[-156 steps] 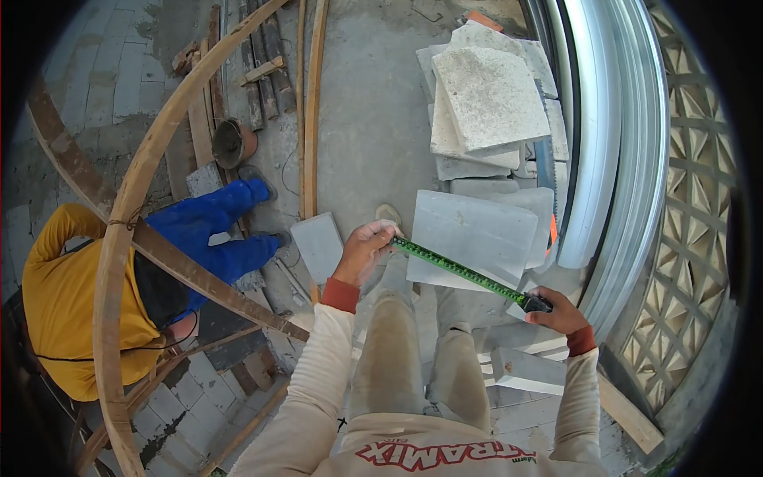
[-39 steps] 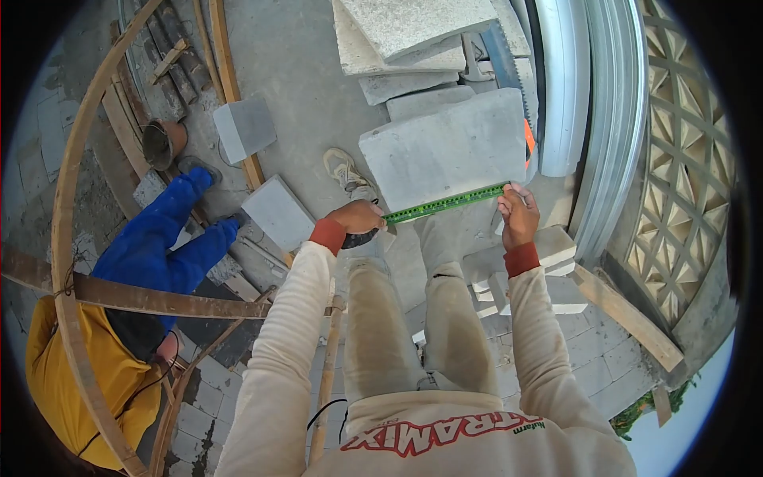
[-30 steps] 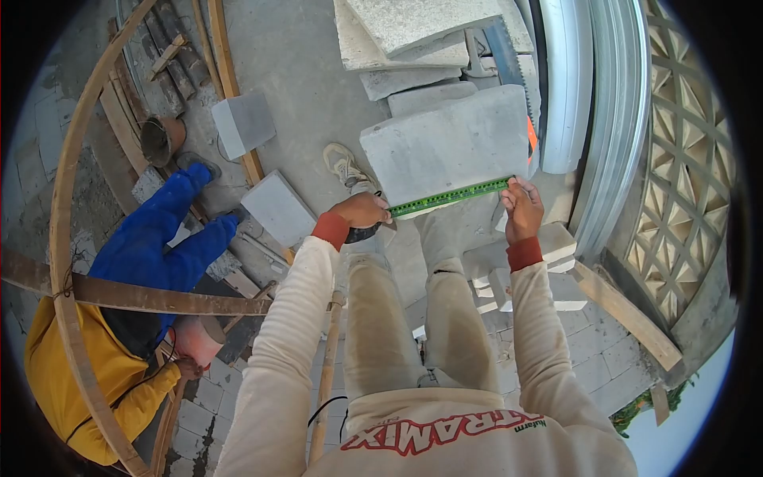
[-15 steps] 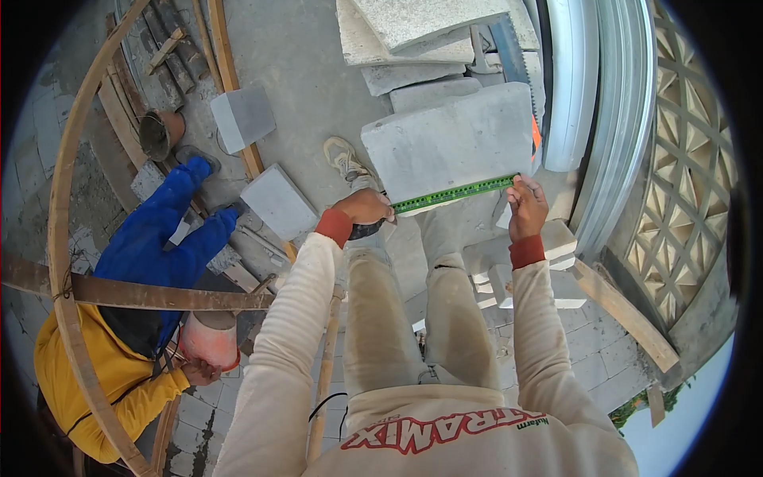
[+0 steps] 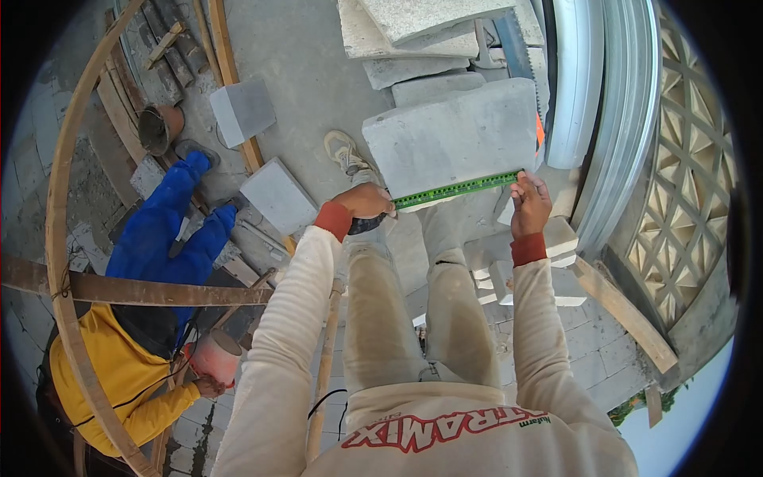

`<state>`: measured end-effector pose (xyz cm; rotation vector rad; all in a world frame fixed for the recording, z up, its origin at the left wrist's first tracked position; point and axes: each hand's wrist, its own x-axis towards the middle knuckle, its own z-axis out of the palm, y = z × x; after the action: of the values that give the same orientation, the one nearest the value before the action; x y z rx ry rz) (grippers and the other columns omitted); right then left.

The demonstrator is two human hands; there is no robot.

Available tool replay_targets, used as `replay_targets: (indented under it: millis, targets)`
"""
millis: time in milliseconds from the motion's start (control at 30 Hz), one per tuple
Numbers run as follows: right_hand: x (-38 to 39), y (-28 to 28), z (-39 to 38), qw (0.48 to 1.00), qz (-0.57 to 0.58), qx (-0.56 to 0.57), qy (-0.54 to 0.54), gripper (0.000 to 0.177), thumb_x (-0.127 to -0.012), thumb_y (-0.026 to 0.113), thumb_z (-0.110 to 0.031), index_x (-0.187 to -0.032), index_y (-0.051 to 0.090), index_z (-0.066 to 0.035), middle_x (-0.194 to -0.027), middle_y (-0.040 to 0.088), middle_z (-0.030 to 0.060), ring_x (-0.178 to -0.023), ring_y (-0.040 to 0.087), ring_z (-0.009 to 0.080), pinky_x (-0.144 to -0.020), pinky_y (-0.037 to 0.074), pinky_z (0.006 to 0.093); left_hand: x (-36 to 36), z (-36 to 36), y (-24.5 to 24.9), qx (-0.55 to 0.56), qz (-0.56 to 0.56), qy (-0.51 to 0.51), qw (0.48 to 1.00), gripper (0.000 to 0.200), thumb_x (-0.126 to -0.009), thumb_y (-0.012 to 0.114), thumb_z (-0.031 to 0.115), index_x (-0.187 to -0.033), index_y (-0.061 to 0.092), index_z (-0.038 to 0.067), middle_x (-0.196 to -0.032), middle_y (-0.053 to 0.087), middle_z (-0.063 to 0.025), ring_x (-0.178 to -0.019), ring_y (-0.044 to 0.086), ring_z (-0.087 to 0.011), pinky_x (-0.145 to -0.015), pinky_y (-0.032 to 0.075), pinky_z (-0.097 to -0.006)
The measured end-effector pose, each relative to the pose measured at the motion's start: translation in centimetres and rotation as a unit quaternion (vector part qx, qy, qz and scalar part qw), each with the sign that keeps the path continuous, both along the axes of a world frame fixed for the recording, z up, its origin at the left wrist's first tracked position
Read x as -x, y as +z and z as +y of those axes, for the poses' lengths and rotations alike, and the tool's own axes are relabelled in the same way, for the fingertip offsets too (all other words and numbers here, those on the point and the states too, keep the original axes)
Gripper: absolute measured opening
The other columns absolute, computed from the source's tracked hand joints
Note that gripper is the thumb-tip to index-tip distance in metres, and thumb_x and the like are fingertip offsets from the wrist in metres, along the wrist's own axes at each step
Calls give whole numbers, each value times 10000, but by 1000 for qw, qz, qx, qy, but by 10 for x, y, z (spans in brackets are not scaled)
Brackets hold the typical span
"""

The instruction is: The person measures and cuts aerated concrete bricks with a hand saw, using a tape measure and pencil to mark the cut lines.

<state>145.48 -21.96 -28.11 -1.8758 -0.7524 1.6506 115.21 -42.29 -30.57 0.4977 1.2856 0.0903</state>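
Note:
A green tape measure [image 5: 457, 191] is drawn out along the near edge of a large pale grey block [image 5: 455, 139]. My left hand [image 5: 362, 202] is closed around its dark case at the block's left corner; part of the case shows beneath the fingers. At the right corner, the thumb and fingers of my right hand [image 5: 531, 205] pinch the tape's other end. Past the block's right side lies a handsaw [image 5: 518, 56] with a toothed blade and an orange part partly hidden by the block.
More pale blocks [image 5: 429, 40] are stacked beyond. Curved metal sheets [image 5: 616, 119] stand at right, beside a lattice panel [image 5: 675, 183]. At left, a co-worker in yellow and blue [image 5: 151, 238] holds a reddish bucket [image 5: 216, 356]. A curved wooden strip [image 5: 60, 183] crosses the left side.
My hands and the tape stay nearly in place along the block's edge. The co-worker at left has shifted, and the bucket has moved slightly downward in the view.

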Motion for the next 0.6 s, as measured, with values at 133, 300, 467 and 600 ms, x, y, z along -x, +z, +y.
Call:
replay_targets:
  millis: [133, 300, 467, 600]
  targets:
    - [1, -1, -1, 1000, 2, -7, -18, 196, -926, 700, -7, -1110, 648, 39, -929, 732, 80, -706, 666, 96, -627, 520, 192, 0, -5, -11, 11, -14, 4, 1000, 293, -864, 715, 322, -1027, 795, 92, -1023, 748, -118, -982, 658, -259, -883, 484, -350]
    - [0, -2, -3, 1000, 6, -8, -25, 197, -931, 698, -11, -1115, 645, 35, -948, 730, 92, -708, 666, 97, -621, 527, 184, -2, -10, -15, 7, -29, 20, 999, 275, -871, 701, 327, -995, 803, 104, -997, 753, -101, -968, 656, -247, -880, 484, -340]
    - [0, -3, -3, 999, 8, -9, -29, 205, -924, 710, -16, -1114, 647, 29, -951, 728, 91, -702, 660, 99, -623, 525, 189, 2, -1, -5, 4, -27, 11, 1000, 254, -878, 690, 307, -982, 805, 106, -981, 758, -81, -952, 655, -233, -880, 482, -329]
    - [0, -3, -3, 1000, 3, -8, -27, 202, -920, 715, -21, -1105, 651, 28, -951, 728, 88, -700, 658, 100, -624, 521, 194, 2, -1, -5, -6, -31, 5, 999, 245, -887, 680, 288, -981, 804, 98, -985, 760, -78, -949, 655, -230, -880, 482, -324]
